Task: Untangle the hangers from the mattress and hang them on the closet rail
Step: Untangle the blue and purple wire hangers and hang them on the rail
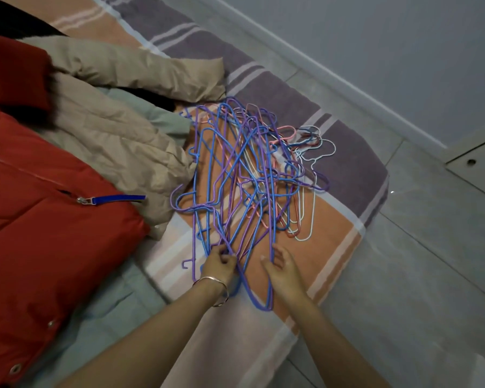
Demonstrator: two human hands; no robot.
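On your far left lies a red quilted puffer jacket (39,205). It covers that side of the bed, and a bright blue zip pull (118,198) points towards the middle. Just beyond it, and partly beneath it, is a crumpled beige padded coat (109,130), with a fold of pale green cloth (163,116) showing at its right edge.

Right of the coats, the tangle of thin coated wire hangers (247,175) rests flat on the mattress with the orange, purple and white striped cover (342,225). Blue and purple hangers are heaped and crossed through one another in the main mass. A few pink, red and white ones fan out along its right side. The hooks point several ways, and the left edge of the pile touches the beige coat.

Your left hand (219,264), with thin metal bangles (217,288) on its wrist, is at the near end of the pile. Its fingers are curled round a bunch of purple and blue wires and grip them. Your right hand (283,270) sits just beside it, across a long blue and purple loop that reaches towards you. Its thumb is held apart and its fingers are loose against the blue wire, not closed on any hanger that you can make out.

Further right, the mattress corner drops to a grey tiled floor (417,275), which meets a pale wall (403,51).
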